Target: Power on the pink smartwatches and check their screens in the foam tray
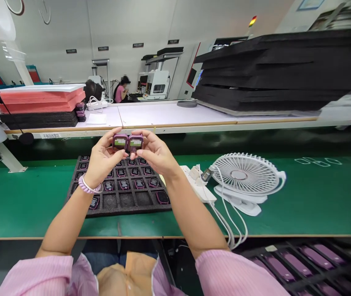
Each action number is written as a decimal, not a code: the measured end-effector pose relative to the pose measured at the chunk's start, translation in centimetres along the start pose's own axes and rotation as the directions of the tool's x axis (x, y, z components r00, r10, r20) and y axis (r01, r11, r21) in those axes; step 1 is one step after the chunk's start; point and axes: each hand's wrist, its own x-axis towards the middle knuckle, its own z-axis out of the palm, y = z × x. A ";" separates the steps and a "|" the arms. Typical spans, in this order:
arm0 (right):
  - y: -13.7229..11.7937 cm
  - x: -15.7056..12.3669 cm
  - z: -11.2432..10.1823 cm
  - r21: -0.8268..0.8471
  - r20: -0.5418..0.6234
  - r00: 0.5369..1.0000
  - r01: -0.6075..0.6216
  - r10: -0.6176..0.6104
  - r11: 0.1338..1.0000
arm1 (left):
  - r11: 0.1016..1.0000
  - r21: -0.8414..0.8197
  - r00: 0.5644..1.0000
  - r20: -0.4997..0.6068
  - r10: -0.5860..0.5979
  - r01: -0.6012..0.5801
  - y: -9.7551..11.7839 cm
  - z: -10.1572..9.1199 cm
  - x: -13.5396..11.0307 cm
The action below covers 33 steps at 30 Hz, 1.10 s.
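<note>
Above the green bench, my left hand (105, 155) grips a small purple-framed device (120, 141) with a lit screen. My right hand (157, 155) holds a second such device (135, 142) right beside it, screen also lit. The two devices are side by side, facing me, their inner edges close together or touching. Beneath my hands lies a black foam tray (114, 211) with rows of square pockets. Many pockets hold similar dark purple devices (139, 183), and several in the front row hold none. One device (162, 197) sits in the front right pocket.
Right of the tray are a white power strip (198, 185) with cables and a white fan (245, 174). A shelf (151, 115) behind carries pink foam (36, 100) and a tall black foam stack (280, 74). Purple cases (297, 263) lie in a tray at lower right. A person (121, 93) sits far back.
</note>
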 end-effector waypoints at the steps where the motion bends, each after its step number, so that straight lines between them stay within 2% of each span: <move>1: 0.5 -0.8 0.3 0.016 -0.006 1.000 -0.019 0.019 1.000 | 1.000 0.000 1.000 -0.006 -0.024 0.024 -0.2 0.0 -0.8; 5: 2.3 -3.1 1.2 0.093 -0.029 0.998 -0.061 0.064 0.994 | 0.995 0.007 0.993 -0.059 -0.101 0.101 -1.2 0.2 -3.2; 9: 3.3 -4.0 1.6 0.114 -0.051 0.994 -0.091 0.098 0.989 | 0.989 0.039 0.985 -0.107 -0.136 0.140 -1.8 0.1 -4.3; 17: 3.6 -4.3 1.5 0.163 -0.077 0.988 -0.123 0.137 0.979 | 0.991 0.025 0.990 -0.038 -0.133 0.134 -1.9 -0.2 -4.6; 29: 4.3 -4.3 1.7 0.144 -0.118 0.988 -0.084 0.102 0.986 | 0.983 0.007 0.981 -0.070 -0.181 0.181 -2.2 0.1 -4.6; 33: 2.5 -4.1 2.0 0.135 -0.101 0.990 -0.079 0.093 0.988 | 0.989 0.002 0.988 -0.046 -0.147 0.148 -0.9 0.1 -4.5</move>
